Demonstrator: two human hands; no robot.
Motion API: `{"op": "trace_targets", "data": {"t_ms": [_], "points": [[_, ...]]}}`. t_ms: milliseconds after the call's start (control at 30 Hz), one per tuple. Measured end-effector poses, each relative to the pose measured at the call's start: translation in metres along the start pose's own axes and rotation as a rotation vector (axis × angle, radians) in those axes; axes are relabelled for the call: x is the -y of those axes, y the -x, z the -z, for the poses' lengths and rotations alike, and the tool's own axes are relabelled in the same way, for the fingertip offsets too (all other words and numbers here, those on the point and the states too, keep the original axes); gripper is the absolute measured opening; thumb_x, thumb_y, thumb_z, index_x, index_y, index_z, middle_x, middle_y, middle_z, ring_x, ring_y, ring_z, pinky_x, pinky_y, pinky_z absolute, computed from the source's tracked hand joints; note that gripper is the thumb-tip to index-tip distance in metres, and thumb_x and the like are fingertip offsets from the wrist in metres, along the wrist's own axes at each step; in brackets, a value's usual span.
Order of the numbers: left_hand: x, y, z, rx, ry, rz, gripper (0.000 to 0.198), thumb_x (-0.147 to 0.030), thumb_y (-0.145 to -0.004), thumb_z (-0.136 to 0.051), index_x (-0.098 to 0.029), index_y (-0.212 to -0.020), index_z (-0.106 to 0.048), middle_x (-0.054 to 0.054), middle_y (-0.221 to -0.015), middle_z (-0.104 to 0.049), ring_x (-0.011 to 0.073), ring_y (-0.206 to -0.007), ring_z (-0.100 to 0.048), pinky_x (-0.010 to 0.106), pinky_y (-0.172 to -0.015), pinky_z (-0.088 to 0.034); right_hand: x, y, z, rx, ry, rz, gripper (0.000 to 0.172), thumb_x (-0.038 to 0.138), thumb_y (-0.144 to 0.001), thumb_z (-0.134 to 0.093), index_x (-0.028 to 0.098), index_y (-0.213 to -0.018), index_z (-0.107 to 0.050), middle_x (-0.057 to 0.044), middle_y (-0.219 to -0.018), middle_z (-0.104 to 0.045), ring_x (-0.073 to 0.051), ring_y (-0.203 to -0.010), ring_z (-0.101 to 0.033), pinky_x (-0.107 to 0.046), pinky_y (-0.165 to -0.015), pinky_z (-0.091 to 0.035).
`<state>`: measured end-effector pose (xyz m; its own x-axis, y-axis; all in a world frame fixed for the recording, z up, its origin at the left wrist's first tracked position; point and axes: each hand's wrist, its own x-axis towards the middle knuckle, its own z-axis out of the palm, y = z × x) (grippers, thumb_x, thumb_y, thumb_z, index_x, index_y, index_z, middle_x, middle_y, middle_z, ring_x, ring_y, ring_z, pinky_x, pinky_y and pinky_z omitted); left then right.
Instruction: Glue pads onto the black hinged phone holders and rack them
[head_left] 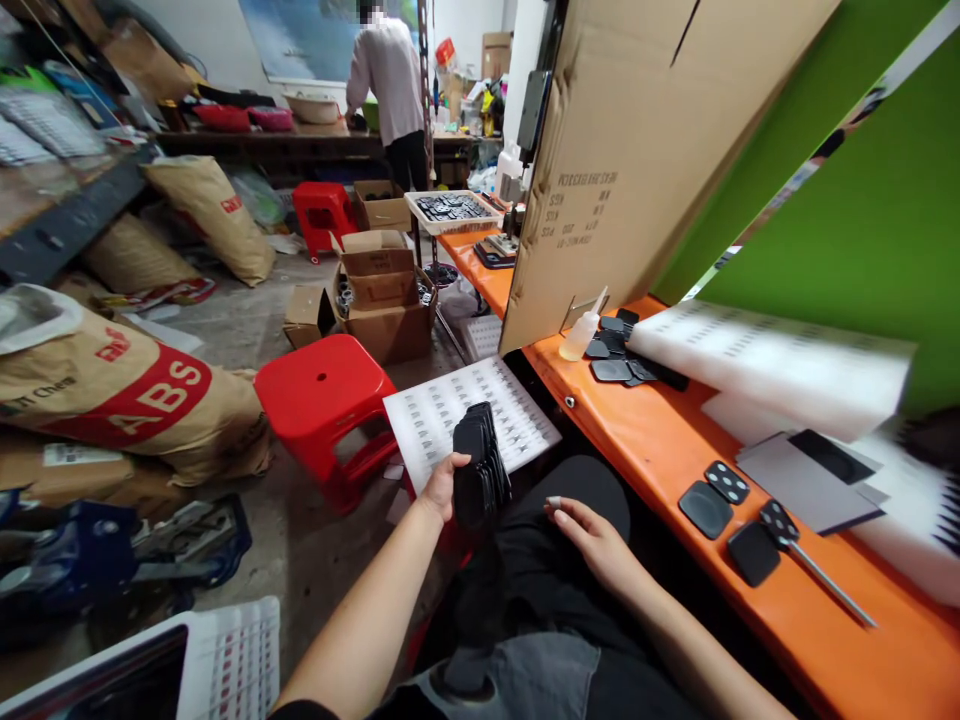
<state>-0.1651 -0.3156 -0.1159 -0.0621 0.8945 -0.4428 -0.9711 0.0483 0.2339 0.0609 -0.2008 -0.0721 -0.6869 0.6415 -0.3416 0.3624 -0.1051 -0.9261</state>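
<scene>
My left hand (441, 487) is closed around a stack of black plastic pads (480, 462), held upright above my lap. Behind the stack lies a white foam sheet (439, 415) printed with rows of small dark marks, resting on a red stool (322, 400). My right hand (592, 535) hovers just to the right of the stack, fingers loosely spread and holding nothing. On the orange table (645, 440) to the right lie more black pads (705, 508) and a metal rod tool (821, 575).
A cardboard sheet (630, 150) leans over the table beside a small plastic bottle (581, 335). White foam sheets (765, 365) lie further right. Sacks marked ABS (135, 385), open cardboard boxes (382, 295) and a second red stool (322, 215) fill the floor. A person (390, 90) stands at the back.
</scene>
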Motion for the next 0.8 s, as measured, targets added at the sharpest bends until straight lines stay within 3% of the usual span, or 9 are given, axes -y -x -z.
{"op": "trace_targets", "data": {"t_ms": [133, 333, 467, 600, 800], "points": [[-0.008, 0.003, 0.002, 0.04, 0.011, -0.001, 0.047, -0.034, -0.068, -0.052, -0.006, -0.104, -0.063, 0.013, -0.083, -0.072, 0.0306, -0.085, -0.066, 0.042, -0.079, -0.049, 0.003, 0.0, -0.003, -0.009, -0.042, -0.014, 0.053, 0.061, -0.066, -0.065, 0.02, -0.099, -0.067, -0.01, -0.106, -0.068, -0.027, -0.104, -0.06, -0.042, -0.1, -0.039], [-0.013, -0.015, -0.01, 0.129, 0.008, -0.03, 0.054, -0.041, -0.064, -0.057, -0.007, -0.105, -0.061, 0.013, -0.089, -0.071, 0.0298, -0.087, -0.065, 0.039, -0.076, -0.05, 0.007, -0.005, -0.004, -0.017, -0.136, -0.081, 0.057, 0.064, -0.061, -0.068, 0.019, -0.096, -0.068, -0.01, -0.101, -0.069, -0.027, -0.1, -0.061, -0.043, -0.096, -0.041], [-0.006, -0.022, -0.019, 0.244, -0.02, -0.019, 0.06, -0.049, -0.065, -0.06, -0.007, -0.107, -0.06, 0.012, -0.088, -0.07, 0.0276, -0.082, -0.066, 0.033, -0.066, -0.051, 0.013, -0.007, -0.001, -0.002, -0.218, -0.131, 0.06, 0.063, -0.057, -0.07, 0.018, -0.096, -0.067, -0.01, -0.101, -0.069, -0.025, -0.097, -0.062, -0.042, -0.093, -0.042], [0.004, -0.026, -0.025, 0.304, -0.075, 0.092, 0.067, -0.054, -0.064, -0.063, -0.006, -0.11, -0.058, 0.013, -0.09, -0.07, 0.0264, -0.081, -0.066, 0.028, -0.06, -0.049, 0.019, -0.009, 0.004, 0.011, -0.317, -0.203, 0.065, 0.064, -0.058, -0.07, 0.018, -0.103, -0.063, -0.011, -0.102, -0.068, -0.022, -0.092, -0.063, -0.039, -0.088, -0.044], [0.016, -0.042, -0.033, 0.274, -0.062, 0.103, 0.068, -0.057, -0.069, -0.059, -0.008, -0.116, -0.055, 0.013, -0.093, -0.07, 0.027, -0.085, -0.066, 0.033, -0.072, -0.05, 0.022, -0.014, 0.006, 0.055, -0.382, -0.193, 0.065, 0.061, -0.063, -0.068, 0.021, -0.113, -0.058, -0.008, -0.105, -0.066, -0.018, -0.087, -0.062, -0.034, -0.081, -0.046]]}}
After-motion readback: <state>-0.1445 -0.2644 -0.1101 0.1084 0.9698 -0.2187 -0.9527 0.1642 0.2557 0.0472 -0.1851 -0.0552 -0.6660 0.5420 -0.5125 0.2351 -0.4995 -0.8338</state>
